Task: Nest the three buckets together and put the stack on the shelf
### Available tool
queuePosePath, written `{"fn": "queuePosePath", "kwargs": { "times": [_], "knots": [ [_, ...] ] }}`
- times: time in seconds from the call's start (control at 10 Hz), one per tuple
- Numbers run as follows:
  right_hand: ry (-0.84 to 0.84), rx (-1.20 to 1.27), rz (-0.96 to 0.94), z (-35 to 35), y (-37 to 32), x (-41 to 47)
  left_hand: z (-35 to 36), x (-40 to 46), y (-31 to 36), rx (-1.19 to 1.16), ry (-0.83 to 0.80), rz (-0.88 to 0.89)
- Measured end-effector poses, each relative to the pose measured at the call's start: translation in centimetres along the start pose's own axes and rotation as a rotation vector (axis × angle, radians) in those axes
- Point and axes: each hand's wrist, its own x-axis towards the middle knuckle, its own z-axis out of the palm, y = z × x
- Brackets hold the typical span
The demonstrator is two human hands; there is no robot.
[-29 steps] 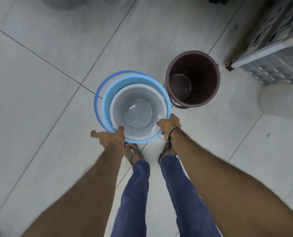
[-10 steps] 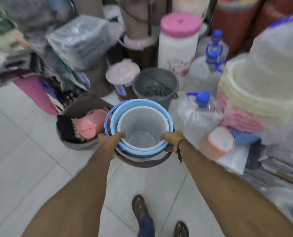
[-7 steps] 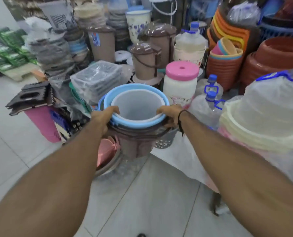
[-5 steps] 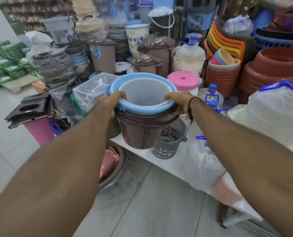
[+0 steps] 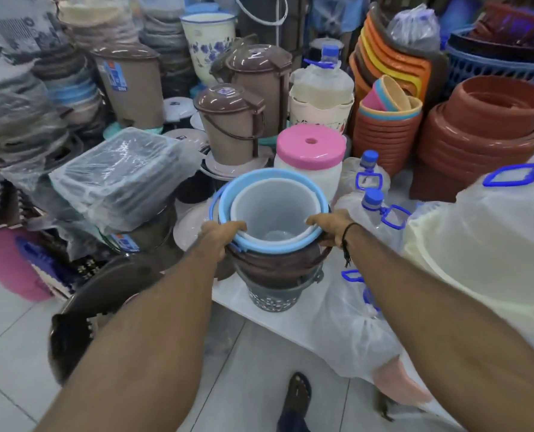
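- Lowered since half a second ago, the nested buckets now sit in a grey perforated basket on the shelf.
- Left hand and right hand grip opposite rims, fingers curled closed.

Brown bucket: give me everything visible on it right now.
The brown bucket is the outermost of the nested stack, glossy dark plastic, upright. The light blue bucket sits inside it, a grey bucket innermost. Its handle hangs down at the front. The left hand and right hand grip the rims. Its base seems lowered into a perforated grey basket on the white shelf; contact unclear.
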Motion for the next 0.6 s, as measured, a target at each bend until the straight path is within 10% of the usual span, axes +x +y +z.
{"fn": "queuePosePath", "kwargs": {
  "times": [0.2,0.4,0.6],
  "knots": [
    [-0.107,-0.287,0.127,2.1,4.5,7.1,4.3,5.3,-5.6,0.131,-0.009,-0.188],
    [0.029,-0.962,-0.177,1.4,1.5,10.0,4.9,8.1,-4.7,0.712,-0.046,-0.190],
    [0.420,-0.881,-0.675,0.7,-13.4,10.3,3.9,10.8,8.2,0.792,0.315,0.490]
  ]
}}
